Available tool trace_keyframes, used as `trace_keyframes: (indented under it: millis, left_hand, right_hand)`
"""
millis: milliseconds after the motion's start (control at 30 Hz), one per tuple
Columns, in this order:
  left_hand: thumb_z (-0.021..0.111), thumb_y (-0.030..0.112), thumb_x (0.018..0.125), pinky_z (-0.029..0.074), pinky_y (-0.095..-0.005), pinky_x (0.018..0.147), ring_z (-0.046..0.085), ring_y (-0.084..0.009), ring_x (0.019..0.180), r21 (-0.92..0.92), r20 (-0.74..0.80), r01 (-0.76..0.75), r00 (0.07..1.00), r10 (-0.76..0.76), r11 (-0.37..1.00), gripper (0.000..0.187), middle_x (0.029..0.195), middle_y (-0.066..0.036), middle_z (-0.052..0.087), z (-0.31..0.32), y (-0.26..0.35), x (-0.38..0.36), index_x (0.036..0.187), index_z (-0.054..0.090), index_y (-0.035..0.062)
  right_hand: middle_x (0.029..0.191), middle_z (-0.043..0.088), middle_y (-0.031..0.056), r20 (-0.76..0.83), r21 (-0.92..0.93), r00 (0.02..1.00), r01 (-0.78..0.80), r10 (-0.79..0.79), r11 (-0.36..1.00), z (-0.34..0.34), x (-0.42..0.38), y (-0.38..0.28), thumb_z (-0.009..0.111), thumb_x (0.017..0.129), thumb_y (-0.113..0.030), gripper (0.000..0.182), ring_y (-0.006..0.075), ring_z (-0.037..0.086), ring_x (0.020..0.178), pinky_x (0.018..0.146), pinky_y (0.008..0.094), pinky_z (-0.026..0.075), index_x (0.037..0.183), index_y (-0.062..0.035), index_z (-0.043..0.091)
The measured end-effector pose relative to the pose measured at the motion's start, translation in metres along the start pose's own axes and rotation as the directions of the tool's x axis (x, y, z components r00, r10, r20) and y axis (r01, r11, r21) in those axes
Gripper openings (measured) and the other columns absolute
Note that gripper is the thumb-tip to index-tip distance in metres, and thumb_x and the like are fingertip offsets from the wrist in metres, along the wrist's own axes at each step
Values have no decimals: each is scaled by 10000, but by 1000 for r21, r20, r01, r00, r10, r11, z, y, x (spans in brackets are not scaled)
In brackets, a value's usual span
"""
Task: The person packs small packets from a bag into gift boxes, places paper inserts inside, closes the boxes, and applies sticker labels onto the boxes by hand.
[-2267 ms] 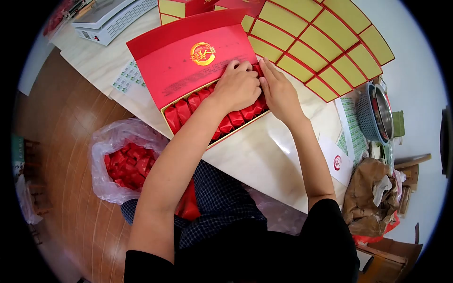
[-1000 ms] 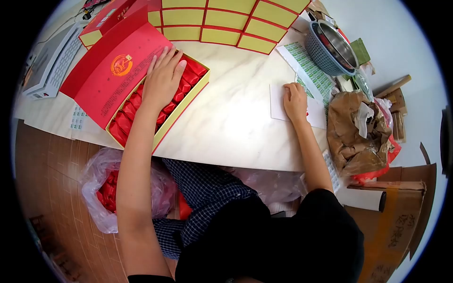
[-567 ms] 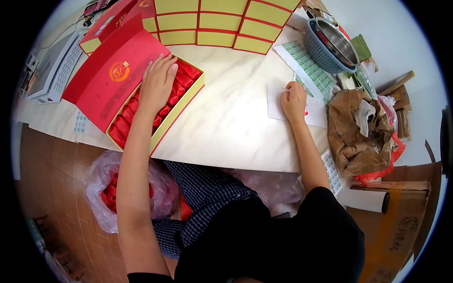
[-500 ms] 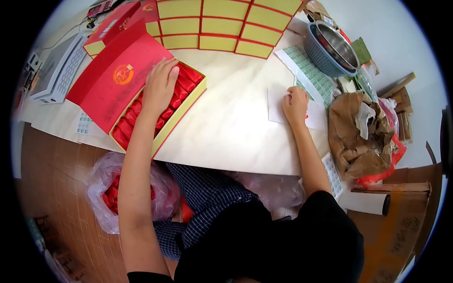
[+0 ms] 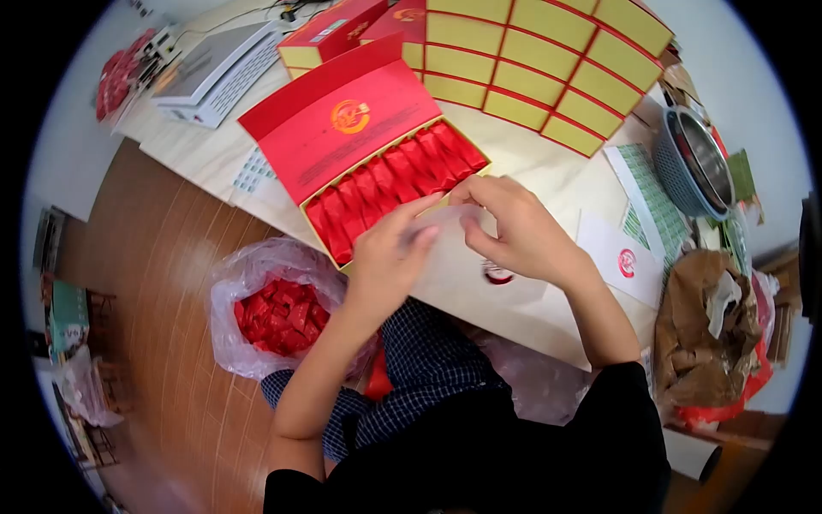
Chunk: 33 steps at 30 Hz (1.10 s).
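A thin whitish sheet (image 5: 467,274) with a round red mark hangs from my hands in front of the open box. My right hand (image 5: 514,224) pinches its upper edge between thumb and fingers. Its other end meets my left hand (image 5: 392,257), whose fingers are curled but blurred by motion. Just beyond both hands lies the red box (image 5: 338,116), lid raised, with a gold emblem inside the lid. Red wrapped packets (image 5: 390,180) fill it in a row. A white sheet with a red emblem (image 5: 612,253) lies on the table to the right.
Yellow boxes with red edges (image 5: 539,64) are stacked at the back. A blue basket with a metal bowl (image 5: 672,171), green printed sheets (image 5: 651,201) and crumpled brown paper (image 5: 698,343) are on the right. A plastic bag of red packets (image 5: 231,343) sits below the table's left edge.
My left hand has left the packets, and my right hand has lifted a thin sheet from the right side to in front of the box. The view has shifted, moving the scene rightward.
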State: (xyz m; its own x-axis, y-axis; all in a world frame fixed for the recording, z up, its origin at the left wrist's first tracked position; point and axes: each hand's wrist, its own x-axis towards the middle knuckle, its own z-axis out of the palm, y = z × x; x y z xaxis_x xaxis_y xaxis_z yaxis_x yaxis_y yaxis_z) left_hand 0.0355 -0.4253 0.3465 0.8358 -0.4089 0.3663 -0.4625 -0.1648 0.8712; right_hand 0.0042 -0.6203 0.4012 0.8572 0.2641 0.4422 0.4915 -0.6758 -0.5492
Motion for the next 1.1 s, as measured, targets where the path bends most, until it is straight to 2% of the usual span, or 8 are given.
trace_keyframes:
  millis: [67, 167, 233, 333, 433, 600, 800, 1100]
  left_hand:
    - [627, 94, 892, 495, -290, 849, 637, -157, 942, -136, -167, 126, 975, -148, 983, 273, 1029, -97, 677, -27, -9, -15, 1142, 621, -17]
    - [623, 105, 907, 500, -269, 804, 622, -122, 907, -206, -365, 229, 884, -292, 951, 273, 1004, -74, 671, -70, -16, -30, 1151, 612, -15]
    - [620, 103, 903, 497, -257, 788, 619, -113, 889, -179, -445, 209, 854, -269, 961, 294, 980, -66, 674, -89, -23, -30, 1169, 590, -19]
    - [643, 118, 881, 486, -243, 731, 602, -100, 818, -240, -446, 154, 859, -250, 959, 330, 904, -42, 665, -90, -45, -25, 1182, 579, -1]
    - [653, 116, 880, 440, -206, 693, 555, -62, 786, -21, -404, 373, 845, -349, 928, 410, 873, -3, 617, -86, -52, -19, 1259, 534, 14]
    - [689, 127, 842, 401, -201, 652, 474, -59, 711, 140, -490, 334, 841, -228, 932, 479, 751, 23, 522, -72, -61, -17, 1286, 527, 50]
    - [713, 143, 804, 415, -241, 730, 478, -100, 833, 271, -568, 339, 812, -135, 901, 601, 896, -15, 511, -68, -65, -16, 1347, 468, 63]
    - [696, 157, 832, 444, -315, 886, 481, -166, 1025, 54, -566, 329, 788, -243, 943, 676, 1158, -101, 459, -65, -80, -20, 1406, 357, 39]
  right_hand:
    - [855, 642, 177, 309, 196, 941, -204, 137, 959, -1, 11, 5, 659, 825, -174, 243, 336, 620, 775, 725, 379, 502, 976, 5, 597]
    - [829, 652, 150, 486, 186, 871, -180, 68, 966, -5, 30, 44, 666, 826, -185, 245, 248, 633, 740, 710, 346, 497, 959, 14, 617]
    - [800, 664, 95, 460, 190, 861, -336, 218, 923, -7, 49, 66, 679, 838, -200, 228, 156, 614, 739, 708, 305, 486, 912, 12, 640]
    - [745, 608, -7, 326, 478, 866, -498, 380, 724, 6, 72, 106, 653, 886, -197, 189, 85, 549, 710, 693, 245, 444, 898, -9, 645]
    - [729, 590, -13, 142, 348, 870, -491, 473, 799, 17, 86, 119, 650, 886, -182, 185, 74, 528, 696, 691, 229, 427, 908, 1, 638]
    - [702, 600, 23, 58, 223, 873, -484, 484, 846, 34, 86, 135, 654, 868, -166, 187, 102, 535, 647, 622, 255, 447, 861, 20, 640]
    - [696, 604, 34, 71, 227, 869, -492, 490, 840, 37, 85, 139, 655, 872, -166, 190, 110, 538, 641, 620, 257, 449, 851, 21, 629]
    - [683, 589, 34, 6, 156, 901, -430, 434, 889, 42, 84, 148, 659, 863, -158, 175, 115, 534, 635, 610, 258, 448, 840, 6, 602]
